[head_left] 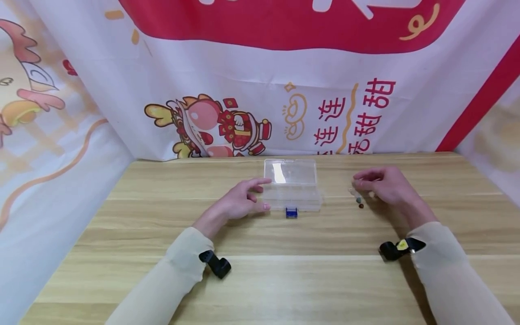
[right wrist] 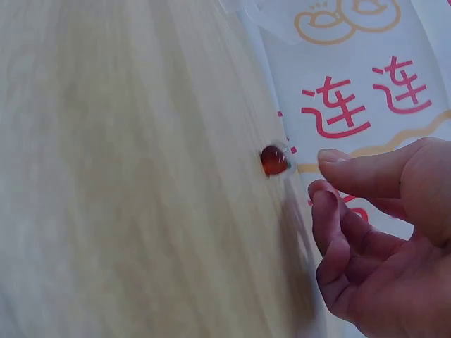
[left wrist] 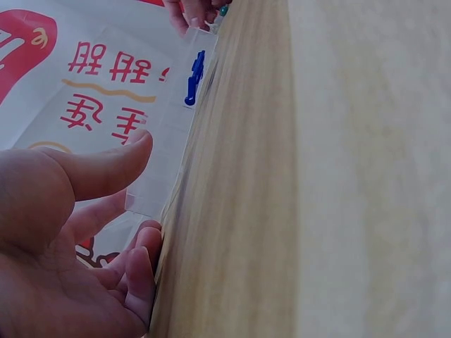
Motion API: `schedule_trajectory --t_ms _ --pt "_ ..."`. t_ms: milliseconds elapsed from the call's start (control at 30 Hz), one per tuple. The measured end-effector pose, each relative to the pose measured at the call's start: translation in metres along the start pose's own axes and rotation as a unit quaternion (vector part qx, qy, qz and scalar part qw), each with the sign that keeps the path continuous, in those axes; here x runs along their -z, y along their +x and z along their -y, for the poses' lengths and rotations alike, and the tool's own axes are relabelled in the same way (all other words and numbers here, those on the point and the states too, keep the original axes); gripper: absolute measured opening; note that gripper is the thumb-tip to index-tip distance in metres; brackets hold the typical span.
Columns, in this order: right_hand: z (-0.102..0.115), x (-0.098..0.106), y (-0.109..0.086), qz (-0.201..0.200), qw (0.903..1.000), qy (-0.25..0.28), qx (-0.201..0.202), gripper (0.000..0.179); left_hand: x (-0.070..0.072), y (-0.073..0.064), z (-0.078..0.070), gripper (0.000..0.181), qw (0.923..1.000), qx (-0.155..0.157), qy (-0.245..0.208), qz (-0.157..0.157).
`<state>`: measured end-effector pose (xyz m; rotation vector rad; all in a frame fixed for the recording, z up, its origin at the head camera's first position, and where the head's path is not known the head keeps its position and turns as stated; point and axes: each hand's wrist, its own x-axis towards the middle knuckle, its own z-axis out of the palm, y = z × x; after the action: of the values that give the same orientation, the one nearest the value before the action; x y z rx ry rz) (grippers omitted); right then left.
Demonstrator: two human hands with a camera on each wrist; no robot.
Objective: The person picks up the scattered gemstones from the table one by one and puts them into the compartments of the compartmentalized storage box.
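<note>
A clear plastic box (head_left: 291, 198) stands on the table with its transparent lid (head_left: 290, 171) raised at the back and a blue latch (head_left: 291, 212) in front. My left hand (head_left: 243, 198) is at the box's left side, index finger and thumb spread; whether they touch it I cannot tell. In the left wrist view the thumb (left wrist: 113, 169) is apart from the other fingers. Off to the box's right, my right hand (head_left: 383, 184) hovers by several small beads. A reddish-brown bead (right wrist: 273, 160) lies nearest me, a grey-blue bead (head_left: 359, 199) behind it. Between the right thumb and fingers nothing shows.
The wooden table (head_left: 284, 280) ends at a printed white and red cloth (head_left: 227, 67) hanging behind it. More cloth hangs at the left and right sides. Each wrist wears a black camera, as on the left sleeve (head_left: 191, 246).
</note>
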<state>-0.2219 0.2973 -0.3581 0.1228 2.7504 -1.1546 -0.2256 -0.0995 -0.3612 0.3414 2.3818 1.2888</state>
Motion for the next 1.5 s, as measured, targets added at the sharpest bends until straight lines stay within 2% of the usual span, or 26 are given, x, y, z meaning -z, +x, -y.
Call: schedule_trajectory --t_ms 333,967,1300,1500 --pt "0.020 -0.005 -0.005 -0.010 0.9994 0.030 0.013 0.041 0.000 0.000 0.000 0.068 1.0000 0.003 0.006 -0.002" --pt "0.056 -0.027 -0.013 -0.010 0.9977 0.023 0.063 0.030 0.000 0.000 0.000 0.067 1.0000 0.005 0.005 -0.004" --pt "0.071 -0.040 -0.016 -0.001 0.9974 0.017 0.070 0.027 0.000 0.000 -0.001 0.067 1.0000 0.005 0.004 -0.004" --pt "0.078 -0.047 -0.017 -0.002 0.9955 0.013 0.094 0.024 0.000 0.001 0.000 0.066 1.0000 0.006 0.003 -0.004"
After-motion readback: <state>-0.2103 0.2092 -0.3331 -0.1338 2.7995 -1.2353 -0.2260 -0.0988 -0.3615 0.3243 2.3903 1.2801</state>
